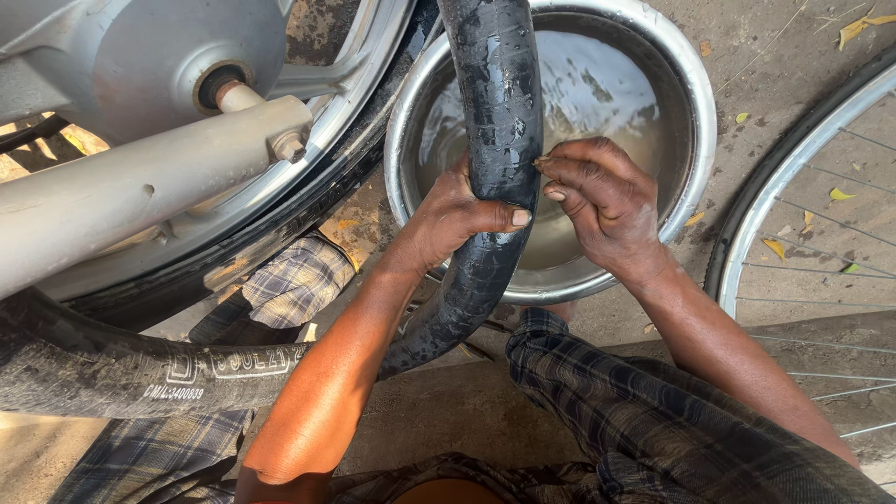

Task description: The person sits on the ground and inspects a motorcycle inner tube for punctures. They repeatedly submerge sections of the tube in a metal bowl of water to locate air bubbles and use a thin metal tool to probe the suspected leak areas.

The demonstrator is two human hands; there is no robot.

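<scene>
Bare concrete ground (803, 56), dusty, strewn with dry leaf scraps, sunlit.

At the centre, left hand (455, 219) wrapped around a wet black inner tube (495, 103), thumb across the front, fingers hidden behind. Right hand (602, 201) not wrapped round it: fingertips bunched narrow and pressed to the tube's right edge, pinching or marking a spot. Tube held upright directly over a steel basin of water (695, 112), lower run curving down and left past the knees.

Progress, judged from the scene: tube already out of the tyre and glistening wet, so dipped at least in part; nothing like a patch, glue or tools in sight, so any mending apparently not yet begun.

Further out: plaid cloth (644, 401) over the legs, a loose black tyre (112, 369) lying across the lower left, a motorcycle wheel hub and grey swingarm (140, 177) above it, a spoked bicycle wheel (803, 205) at right.

Hard to tell: any hole under the right fingertips, any bubbles in the water. Tube's upper end cut off by the frame; valve not visible.
</scene>
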